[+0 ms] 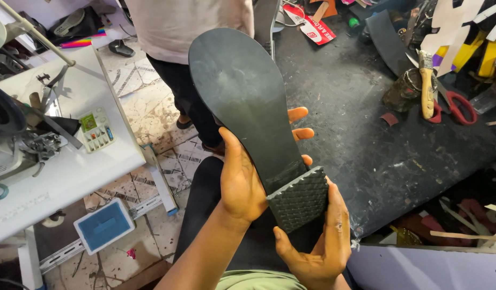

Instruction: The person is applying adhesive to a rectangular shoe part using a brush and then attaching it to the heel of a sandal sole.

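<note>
Your left hand (241,180) wraps the shoe sole (247,102) from the left side at its narrow waist, thumb up along the near edge, fingertips (299,114) showing past the far edge. Closed grip, firm on the sole. Your right hand (320,236) cups the heel block (300,198) from below and the right, thumb curled under its lower corner, fingers lying up along its right side; half closed, holding the heel. The sole is raised in front of you, underside facing the camera, toe pointing up and away, heel end nearest you. Sole is smooth and black; the heel block is black with a woven, cross-hatched face.

Below the hands, your dark trousers and a bit of green shirt.

To the left, a white table (71,161) with a sewing machine (12,139) and a small parts tray (96,130). Under it, a blue pedal (104,225) on a tiled floor.

To the right, a dark work surface (366,134), scuffed. Farther along it: a wooden-handled brush (427,86) and red-handled scissors (457,107).

Beyond the sole, another person (189,32) stands in a pale top and dark trousers.
</note>
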